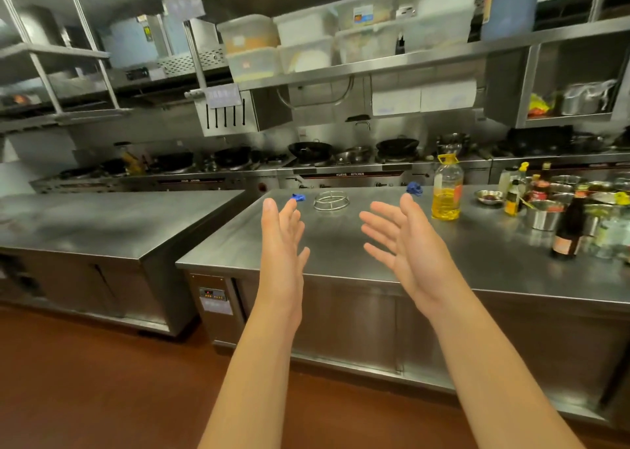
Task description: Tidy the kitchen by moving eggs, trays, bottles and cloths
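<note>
Steel counter (477,254) carries an oil bottle (446,189) right of both empty, spread hands (283,244) (405,240).

The kitchen was evenly, rather dimly lit from overhead, and soft glare spread over the steel counter (341,244) before me. My view bent at the edges, the shelves (375,70) curving. Upper containers (306,39) smeared with motion blur; my hands showed fairly sharp, with faint shadows.
</note>
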Tool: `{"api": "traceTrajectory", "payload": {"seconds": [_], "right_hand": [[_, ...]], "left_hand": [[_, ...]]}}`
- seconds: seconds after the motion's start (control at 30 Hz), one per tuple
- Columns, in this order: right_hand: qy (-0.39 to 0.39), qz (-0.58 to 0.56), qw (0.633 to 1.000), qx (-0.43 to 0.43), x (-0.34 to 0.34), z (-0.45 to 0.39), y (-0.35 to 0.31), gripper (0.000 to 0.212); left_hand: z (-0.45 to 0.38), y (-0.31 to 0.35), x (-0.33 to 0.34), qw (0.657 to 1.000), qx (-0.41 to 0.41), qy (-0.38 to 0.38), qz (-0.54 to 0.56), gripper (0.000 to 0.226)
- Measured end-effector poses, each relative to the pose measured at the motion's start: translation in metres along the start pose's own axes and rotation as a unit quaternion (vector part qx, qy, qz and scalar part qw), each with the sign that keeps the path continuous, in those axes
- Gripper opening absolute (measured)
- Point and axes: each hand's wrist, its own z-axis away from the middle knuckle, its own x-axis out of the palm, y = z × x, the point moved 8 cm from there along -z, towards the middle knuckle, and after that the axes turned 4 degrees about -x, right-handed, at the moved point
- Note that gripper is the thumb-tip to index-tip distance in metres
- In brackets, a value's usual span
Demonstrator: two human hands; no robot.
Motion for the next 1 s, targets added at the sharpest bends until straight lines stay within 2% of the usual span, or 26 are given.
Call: {"api": "traceTrajectory", "payload": {"seconds": [0.17, 0.47, 0.73, 1.0], "right_hand": [[0.002, 0.004, 1.000, 0.010, -0.047, -0.004, 0.000, 0.057], [0.053, -0.022, 0.998, 0.003, -0.124, -0.017, -0.016, 0.058], [0.148, -0.005, 0.989, 0.003, -0.205, -0.035, -0.008, 0.054], [0.230, 0.017, 0.973, -0.008, -0.255, -0.084, -0.001, 0.059]], "left_hand": [[-0.004, -0.021, 0.042, 1.000, -0.007, -0.001, -0.009, 0.070], [-0.025, -0.041, 0.116, 0.999, -0.012, -0.051, -0.010, 0.068], [-0.064, -0.090, 0.187, 0.991, -0.050, -0.121, 0.039, 0.065], [-0.140, -0.137, 0.243, 0.974, -0.099, -0.196, 0.062, 0.065]]}}
